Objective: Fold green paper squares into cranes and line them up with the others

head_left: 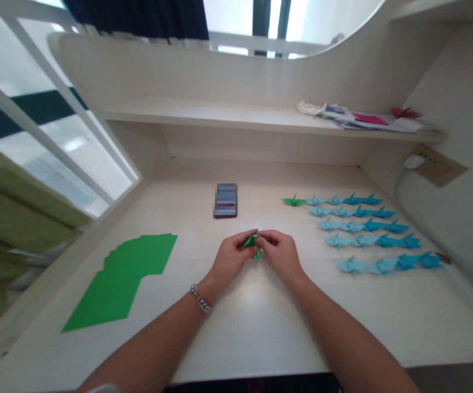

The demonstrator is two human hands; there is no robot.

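Observation:
A small folded piece of green paper is pinched between my two hands, just above the middle of the desk. My left hand grips its left side with thumb and fingers. On the other side my right hand pinches it, fingertips close to those of the left. Part of the folded paper hides behind the fingers. To the right stand rows of blue paper cranes, paler ones on the left. One green paper crane heads the back row. Green paper sheets lie fanned out at the left.
A phone lies beyond my hands. Above the desk runs a shelf with papers at its right. A white plug and cable hang from the wall socket. Metal rails border the left.

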